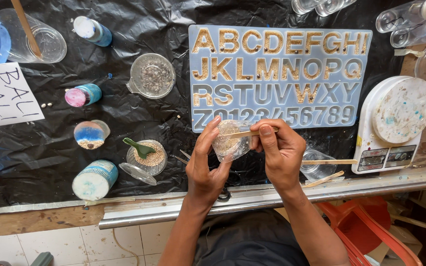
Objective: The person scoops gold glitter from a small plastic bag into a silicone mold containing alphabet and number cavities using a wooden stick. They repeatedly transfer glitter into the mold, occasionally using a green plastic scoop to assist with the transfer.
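Cup tilts in your left hand, just below the letter mould; your right hand pinches the stick, lying crosswise into it.

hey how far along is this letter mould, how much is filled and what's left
Done: the top two rows of the mould look gold-filled, plus R, S, V and W. In hand: the left hand tilts a clear cup of glittery mix over the bottom row while the right hand works a wooden stick in it. Left: T, U, X, Y, Z and the digits look empty.
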